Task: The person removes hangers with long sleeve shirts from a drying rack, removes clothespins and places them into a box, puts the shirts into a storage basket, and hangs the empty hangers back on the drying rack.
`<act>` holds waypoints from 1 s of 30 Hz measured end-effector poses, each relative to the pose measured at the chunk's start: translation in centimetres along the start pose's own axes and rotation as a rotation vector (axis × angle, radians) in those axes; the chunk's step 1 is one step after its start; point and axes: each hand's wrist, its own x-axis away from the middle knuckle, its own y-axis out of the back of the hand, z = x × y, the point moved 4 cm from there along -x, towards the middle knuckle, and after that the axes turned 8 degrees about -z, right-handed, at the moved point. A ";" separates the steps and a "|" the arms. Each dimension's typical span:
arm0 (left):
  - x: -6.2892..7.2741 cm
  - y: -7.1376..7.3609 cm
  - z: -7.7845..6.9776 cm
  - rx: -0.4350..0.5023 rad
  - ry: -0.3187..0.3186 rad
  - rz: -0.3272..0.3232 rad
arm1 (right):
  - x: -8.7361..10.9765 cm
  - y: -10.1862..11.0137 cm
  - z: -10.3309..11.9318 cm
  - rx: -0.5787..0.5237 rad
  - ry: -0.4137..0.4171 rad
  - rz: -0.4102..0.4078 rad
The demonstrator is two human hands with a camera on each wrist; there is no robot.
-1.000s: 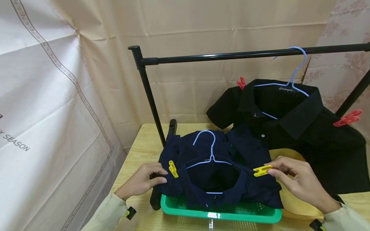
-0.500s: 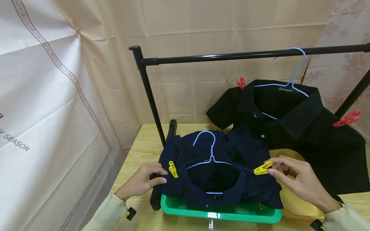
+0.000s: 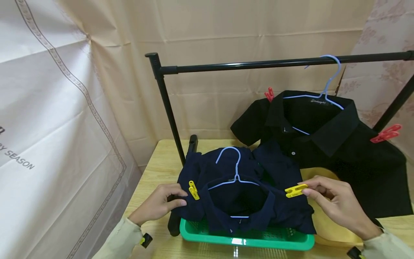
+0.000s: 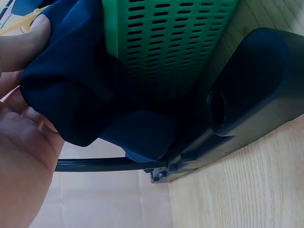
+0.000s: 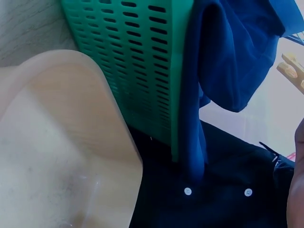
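Observation:
A navy collared shirt [image 3: 194,210] lies over a green basket [image 3: 249,242], with a pale blue hanger [image 3: 237,167] inside its collar. My left hand [image 3: 160,201] pinches the cloth at the shirt's left side; in the left wrist view its thumb [image 4: 34,35] lies on the navy fabric. Just beside those fingers a yellow clothespin [image 3: 193,190] grips the shirt. Another yellow clothespin [image 3: 293,191] is held between thumb and fingers of my right hand [image 3: 337,205], over the shirt's right shoulder. In the right wrist view this clothespin [image 5: 293,70] shows apart from the navy cloth.
A black rack bar [image 3: 233,66] runs across the back. From it hangs a black shirt [image 3: 343,158] on a blue hanger, with red clothespins [image 3: 386,133] at both shoulders. A yellow basin [image 3: 336,230] stands right of the basket; a rack foot [image 4: 251,85] lies beside the basket's left side.
The clothespin in my right hand tilted upward, then levelled out again, and now sits slightly farther right. My left hand keeps its place on the cloth.

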 end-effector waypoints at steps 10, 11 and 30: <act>0.0 0.0 0.1 -0.009 0.009 0.009 | 0.2 0.6 -0.5 0.010 -0.035 -0.048; 0.0 0.0 0.1 -0.009 0.012 0.011 | 0.2 0.6 -0.6 0.017 -0.051 -0.051; 0.2 -0.1 0.0 -0.006 0.014 0.012 | 1.0 2.1 -2.4 0.109 -0.210 -0.136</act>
